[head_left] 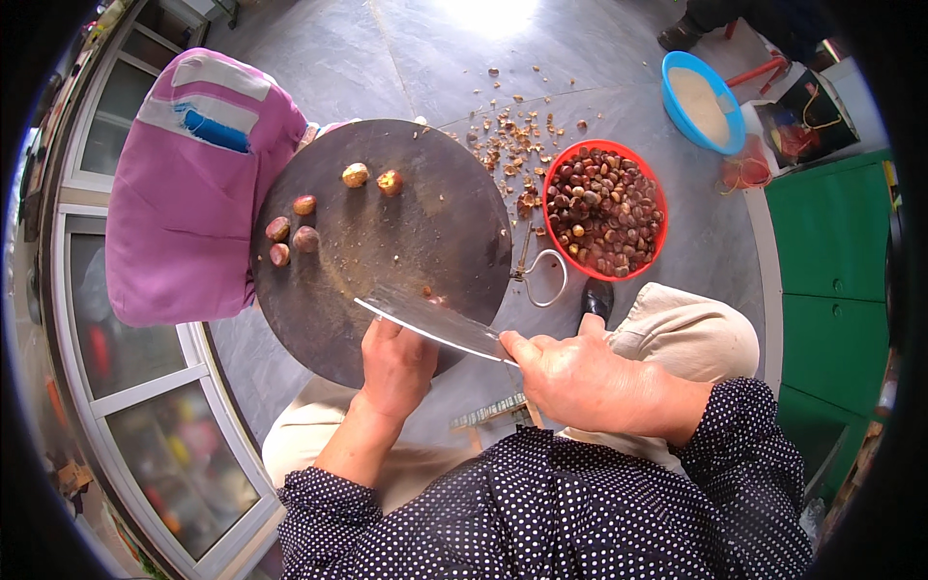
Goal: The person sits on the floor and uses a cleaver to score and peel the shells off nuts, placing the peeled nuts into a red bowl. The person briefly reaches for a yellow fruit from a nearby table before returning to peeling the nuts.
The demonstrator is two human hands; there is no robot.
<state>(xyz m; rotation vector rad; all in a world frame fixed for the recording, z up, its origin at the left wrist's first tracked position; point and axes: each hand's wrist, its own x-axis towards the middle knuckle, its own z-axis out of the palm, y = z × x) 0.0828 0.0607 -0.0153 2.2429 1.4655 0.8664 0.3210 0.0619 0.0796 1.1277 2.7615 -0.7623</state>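
My right hand [580, 377] grips a cleaver [442, 325] at its handle end, the broad blade reaching left over the near part of a round dark chopping block [449, 181]. Beneath the blade's left half is my left hand [399, 362], fingers bent at the block's near edge; the blade hides its fingertips, so whether it holds anything cannot be told. A small reddish piece lies just beyond the blade. Several chestnuts [306, 239] rest on the block's left side. Farther back are a partly peeled chestnut [390, 183] and a paler chestnut [355, 175].
Right of the block, a red plastic basin [664, 217] full of chestnuts stands on the floor, beside scattered shell pieces [518, 141]. A metal ring handle [565, 286] juts from the block. A purple cloth-covered object [181, 217] adjoins it at left. Farther right are a blue basin [670, 94] and green cabinets [826, 239].
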